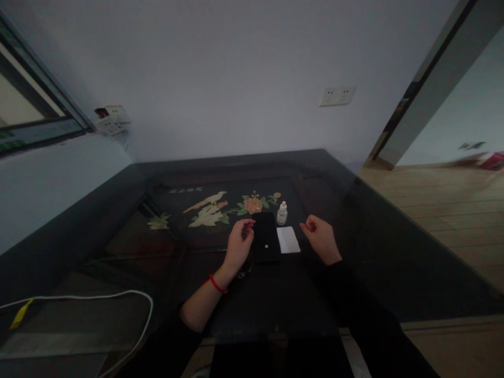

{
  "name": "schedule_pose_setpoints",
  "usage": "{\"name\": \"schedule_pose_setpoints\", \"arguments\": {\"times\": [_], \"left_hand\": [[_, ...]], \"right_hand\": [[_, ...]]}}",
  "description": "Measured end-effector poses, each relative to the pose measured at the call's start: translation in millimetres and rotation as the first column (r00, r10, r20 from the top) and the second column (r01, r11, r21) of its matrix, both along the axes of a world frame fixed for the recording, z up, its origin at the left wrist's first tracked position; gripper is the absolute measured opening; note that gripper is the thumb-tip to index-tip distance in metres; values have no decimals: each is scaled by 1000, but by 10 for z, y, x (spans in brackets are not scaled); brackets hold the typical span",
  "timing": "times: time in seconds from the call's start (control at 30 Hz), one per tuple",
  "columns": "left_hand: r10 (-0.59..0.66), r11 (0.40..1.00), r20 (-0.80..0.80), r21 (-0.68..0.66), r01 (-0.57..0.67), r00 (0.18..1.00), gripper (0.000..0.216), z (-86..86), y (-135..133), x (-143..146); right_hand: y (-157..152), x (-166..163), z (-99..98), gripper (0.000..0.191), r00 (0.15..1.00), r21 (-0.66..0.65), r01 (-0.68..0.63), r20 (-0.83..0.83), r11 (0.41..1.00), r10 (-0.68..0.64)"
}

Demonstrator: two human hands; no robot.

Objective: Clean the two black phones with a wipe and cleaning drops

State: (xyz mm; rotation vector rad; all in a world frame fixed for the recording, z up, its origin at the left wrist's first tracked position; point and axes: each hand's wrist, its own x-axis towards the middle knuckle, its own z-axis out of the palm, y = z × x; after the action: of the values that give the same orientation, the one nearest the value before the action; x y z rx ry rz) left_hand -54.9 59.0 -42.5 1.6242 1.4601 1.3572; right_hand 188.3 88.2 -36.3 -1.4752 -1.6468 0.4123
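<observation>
A flat black rectangular pad (260, 231) lies on the dark table, with a small round white dot (266, 246) on its lower half. My left hand (238, 242) rests at the pad's left edge, fingers bent and thumb apart from them; nothing shows between them. On the other side, my right hand (322, 239) hovers or rests by a white folded sheet (288, 240), its fingers curled in; whether they hold anything is hidden. Behind the sheet stands a small clear dropper bottle (282, 214) with a white cap. A dark item with a shiny rim (244, 270) is partly hidden under my left wrist.
The dark glossy table (378, 252) bears an inlaid bird and flower picture (208, 210) and meets the wall at the back. A white cable (98, 296) with a yellow tag (20, 314) runs across the near left. Wall sockets (337, 96) sit above the table.
</observation>
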Motion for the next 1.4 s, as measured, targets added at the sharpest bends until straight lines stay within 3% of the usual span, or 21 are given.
{"name": "schedule_pose_setpoints", "arguments": {"times": [0.13, 0.33, 0.53, 0.97, 1.4], "left_hand": [[-2, 997, 41, -77, 5, 999, 31, -29, -4, 3], [-43, 973, 229, -212, 93, 973, 51, -67, -43, 91], [-82, 932, 402, -294, 214, 912, 60, -60, -83, 184], [-71, 885, 609, -328, 331, 790, 71, 111, -108, 173], [-37, 897, 571, -343, 280, 820, 61, 8, -115, 175]], "right_hand": [[-78, -168, -58, 5, 985, -74, -160, -79, 984, 154], [-95, -325, -195, 27, 903, -155, -352, -316, 923, 292], [-78, -403, -298, 26, 819, -187, -459, -468, 869, 332], [-90, -401, -338, 28, 821, -218, -466, -467, 857, 328], [-105, -464, -360, 27, 860, -211, -418, -406, 883, 310]]}}
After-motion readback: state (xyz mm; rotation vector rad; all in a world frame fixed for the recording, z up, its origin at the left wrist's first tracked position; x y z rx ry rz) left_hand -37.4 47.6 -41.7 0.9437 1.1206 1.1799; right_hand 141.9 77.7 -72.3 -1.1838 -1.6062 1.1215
